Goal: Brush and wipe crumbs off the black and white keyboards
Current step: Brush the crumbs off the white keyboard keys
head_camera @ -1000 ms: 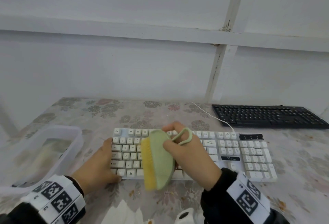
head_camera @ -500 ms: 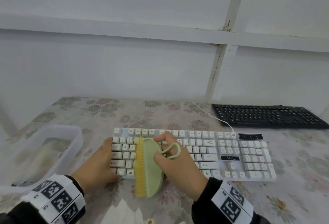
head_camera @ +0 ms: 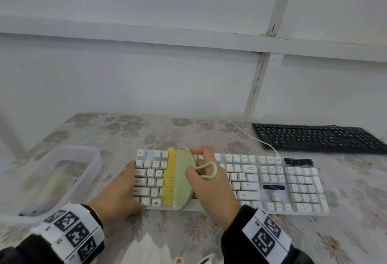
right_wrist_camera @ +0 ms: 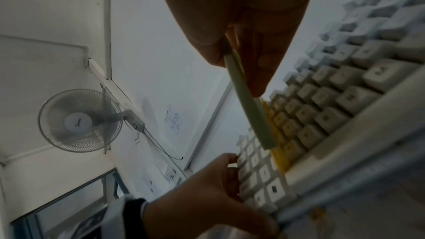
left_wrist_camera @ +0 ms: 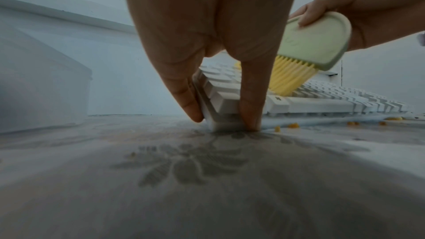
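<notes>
The white keyboard point(head_camera: 272, 182) lies across the middle of the flowered table. My right hand point(head_camera: 196, 165) grips a pale green brush point(head_camera: 183, 182) with yellow bristles point(head_camera: 168, 180), which stands on edge over the left-hand keys from the top row to the bottom row. From the left wrist, the brush point(left_wrist_camera: 315, 43) has its bristles point(left_wrist_camera: 289, 77) down on the keys. My left hand point(head_camera: 125, 190) pinches the keyboard's near left corner point(left_wrist_camera: 220, 119). Yellow crumbs point(left_wrist_camera: 293, 125) lie on the cloth along the front edge. The black keyboard point(head_camera: 314, 138) sits at the back right.
A clear plastic tub point(head_camera: 62, 171) stands at the left, close to my left hand. The white keyboard's cable point(head_camera: 257, 140) runs back toward the wall. Something white point(head_camera: 146, 249) lies at the near edge. A wall fan point(right_wrist_camera: 80, 120) shows in the right wrist view.
The brush swept left and toward the near edge, then moved back away over the left keys. My left hand kept its hold on the corner.
</notes>
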